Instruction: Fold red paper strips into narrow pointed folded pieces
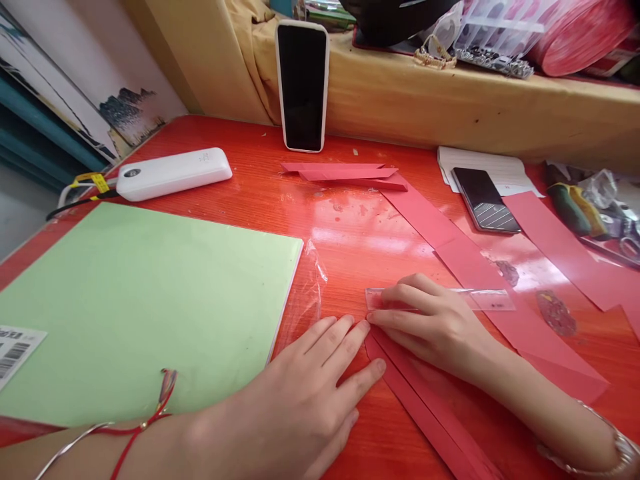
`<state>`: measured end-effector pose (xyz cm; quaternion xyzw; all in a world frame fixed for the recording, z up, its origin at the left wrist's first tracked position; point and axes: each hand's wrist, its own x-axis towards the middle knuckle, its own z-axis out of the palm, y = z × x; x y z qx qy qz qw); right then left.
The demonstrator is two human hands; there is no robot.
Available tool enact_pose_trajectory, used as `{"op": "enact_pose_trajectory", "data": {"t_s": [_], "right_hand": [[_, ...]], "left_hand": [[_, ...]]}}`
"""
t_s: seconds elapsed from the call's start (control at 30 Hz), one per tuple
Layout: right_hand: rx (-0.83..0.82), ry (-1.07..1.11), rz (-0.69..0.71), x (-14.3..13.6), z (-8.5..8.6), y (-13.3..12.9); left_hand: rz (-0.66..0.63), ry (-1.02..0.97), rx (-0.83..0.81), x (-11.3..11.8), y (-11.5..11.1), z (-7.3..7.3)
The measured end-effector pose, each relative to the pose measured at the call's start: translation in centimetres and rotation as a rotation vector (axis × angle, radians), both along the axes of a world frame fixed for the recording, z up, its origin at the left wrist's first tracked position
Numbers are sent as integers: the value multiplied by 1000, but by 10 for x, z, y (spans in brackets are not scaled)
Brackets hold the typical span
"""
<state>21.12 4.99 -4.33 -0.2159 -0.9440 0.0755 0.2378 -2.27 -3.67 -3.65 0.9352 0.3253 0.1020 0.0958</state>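
Where the fingers of both hands come together at the near middle of the red surface (pixel 345 260), one folded red paper strip (pixel 425 420) lies slanting toward the near right. The left hand (pixel 310 400) is laid out flat, its fingers loosely spread and closed on nothing, the index fingertip at the strip's left edge. The right hand (pixel 435 327) presses its fingers down around the strip's far end and one clear ruler (pixel 490 300); whether they also pinch either one, I cannot tell.

Just right of the strip, flat red paper (pixel 465 260) runs diagonally in at least two overlapping pieces, passing under the ruler. More flat red paper (pixel 555 247) lies farther right, and at least three folded red strips (pixel 345 173) are gathered at the far middle.

At the far right edge, one shallow tray (pixel 613 251) contains green-and-yellow-handled pliers (pixel 580 210), crumpled clear plastic (pixel 600 188) and metal items. One clear compartmented box (pixel 500 27) sits on the far ledge (pixel 390 87), pinkish contents showing blurrily through it.

There are two phones: a white-cased phone (pixel 303 87) upright at the ledge, and a dark phone (pixel 485 200) partly on lined paper (pixel 450 163). To the left are one green paper stack (pixel 165 300) and one white power bank (pixel 175 173).
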Motion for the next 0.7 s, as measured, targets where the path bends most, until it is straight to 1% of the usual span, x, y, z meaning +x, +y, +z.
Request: {"op": "enact_pose_trajectory", "data": {"t_s": [0.1, 0.17, 0.33, 0.47, 0.57, 0.7], "right_hand": [[27, -57, 33, 5, 2, 1], [0, -49, 38, 7, 1, 1], [-157, 79, 25, 10, -4, 3], [-270, 114, 14, 11, -3, 6], [-277, 115, 9, 11, -2, 6], [-238, 91, 14, 11, -2, 6]], "left_hand": [[3, -9, 7, 0, 0, 1], [1, -19, 1, 0, 0, 1], [8, -36, -12, -1, 1, -1], [-4, -20, -12, -2, 0, -1], [-10, -10, -12, -1, 0, 0], [-15, 1, -7, -1, 2, 0]]}}
